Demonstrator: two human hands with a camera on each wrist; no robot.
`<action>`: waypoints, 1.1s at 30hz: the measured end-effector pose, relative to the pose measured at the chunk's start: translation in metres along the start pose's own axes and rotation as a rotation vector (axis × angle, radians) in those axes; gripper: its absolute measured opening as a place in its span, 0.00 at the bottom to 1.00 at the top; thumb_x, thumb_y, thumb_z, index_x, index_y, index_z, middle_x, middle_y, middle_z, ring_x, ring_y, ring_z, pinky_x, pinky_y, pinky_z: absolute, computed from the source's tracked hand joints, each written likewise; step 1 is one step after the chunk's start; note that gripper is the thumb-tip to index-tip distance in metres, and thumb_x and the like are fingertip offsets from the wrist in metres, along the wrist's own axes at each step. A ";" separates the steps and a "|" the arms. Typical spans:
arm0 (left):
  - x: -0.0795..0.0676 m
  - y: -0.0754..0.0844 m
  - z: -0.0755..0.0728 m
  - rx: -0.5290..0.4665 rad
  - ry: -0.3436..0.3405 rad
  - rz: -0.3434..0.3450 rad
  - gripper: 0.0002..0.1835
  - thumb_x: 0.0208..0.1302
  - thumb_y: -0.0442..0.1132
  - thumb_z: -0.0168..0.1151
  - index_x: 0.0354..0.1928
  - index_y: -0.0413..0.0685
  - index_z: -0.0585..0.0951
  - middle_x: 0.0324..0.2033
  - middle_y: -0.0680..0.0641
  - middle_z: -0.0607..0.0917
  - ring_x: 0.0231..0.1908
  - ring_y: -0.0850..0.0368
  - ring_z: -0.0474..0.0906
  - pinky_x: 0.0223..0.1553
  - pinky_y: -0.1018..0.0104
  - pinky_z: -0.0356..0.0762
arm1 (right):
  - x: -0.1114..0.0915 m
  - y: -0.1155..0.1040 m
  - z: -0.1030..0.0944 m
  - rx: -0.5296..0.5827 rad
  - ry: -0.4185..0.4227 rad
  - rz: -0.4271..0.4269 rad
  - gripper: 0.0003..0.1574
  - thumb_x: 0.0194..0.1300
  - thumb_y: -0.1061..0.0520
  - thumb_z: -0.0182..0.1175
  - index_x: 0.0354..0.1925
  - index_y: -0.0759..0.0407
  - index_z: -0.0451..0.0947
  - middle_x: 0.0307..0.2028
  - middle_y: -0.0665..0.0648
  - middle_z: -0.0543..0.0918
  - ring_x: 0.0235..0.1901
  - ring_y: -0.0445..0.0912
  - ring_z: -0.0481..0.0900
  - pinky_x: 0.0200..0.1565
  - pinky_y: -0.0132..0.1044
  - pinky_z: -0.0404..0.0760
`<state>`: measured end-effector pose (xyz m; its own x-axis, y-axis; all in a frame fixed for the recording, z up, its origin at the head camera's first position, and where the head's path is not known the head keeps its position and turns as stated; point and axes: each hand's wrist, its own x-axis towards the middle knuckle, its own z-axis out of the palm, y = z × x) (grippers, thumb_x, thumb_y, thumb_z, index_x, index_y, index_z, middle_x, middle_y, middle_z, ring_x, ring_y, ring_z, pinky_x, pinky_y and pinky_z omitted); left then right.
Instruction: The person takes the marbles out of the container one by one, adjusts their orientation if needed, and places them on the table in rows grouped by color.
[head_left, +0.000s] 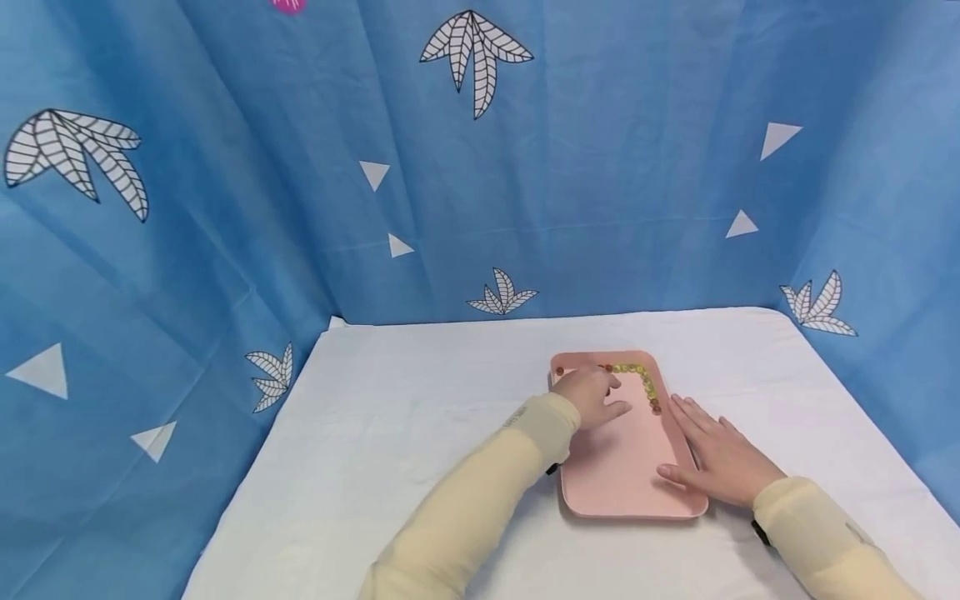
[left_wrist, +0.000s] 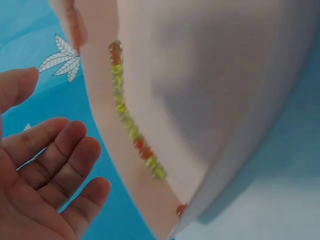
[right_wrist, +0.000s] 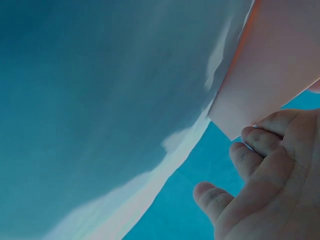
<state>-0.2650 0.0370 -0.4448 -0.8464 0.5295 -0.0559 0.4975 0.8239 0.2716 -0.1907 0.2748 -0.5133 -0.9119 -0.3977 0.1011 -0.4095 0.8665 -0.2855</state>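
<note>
A pink rectangular tray (head_left: 622, 479) lies on the table. Small yellow-green and orange-brown beads (head_left: 630, 368) run along its far edge and bend down the right side; the left wrist view shows the same bead row (left_wrist: 120, 100) close up. Apart from them, a single orange-brown bead (head_left: 560, 371) sits in the far left corner. My left hand (head_left: 588, 398) hovers over the far left part of the tray with loosely bent fingers, holding nothing and hiding part of the far edge. My right hand (head_left: 723, 462) rests along the tray's right rim, fingers fairly straight.
A white cloth (head_left: 420, 417) covers the table under the tray. Blue curtains (head_left: 600, 183) with leaf and triangle prints hang behind the table and at both sides.
</note>
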 end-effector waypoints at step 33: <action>0.039 0.014 0.061 -0.065 0.029 -0.074 0.11 0.61 0.53 0.66 0.43 0.62 0.85 0.35 0.64 0.82 0.37 0.70 0.77 0.43 0.75 0.73 | 0.002 0.001 0.007 -0.034 0.036 0.004 0.62 0.57 0.25 0.57 0.73 0.63 0.54 0.71 0.63 0.57 0.69 0.60 0.55 0.61 0.66 0.55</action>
<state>-0.2798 0.0813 -0.5016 -0.8860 0.4608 -0.0510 0.4207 0.8453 0.3293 -0.1924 0.2730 -0.5200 -0.9138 -0.3831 0.1347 -0.4055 0.8781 -0.2540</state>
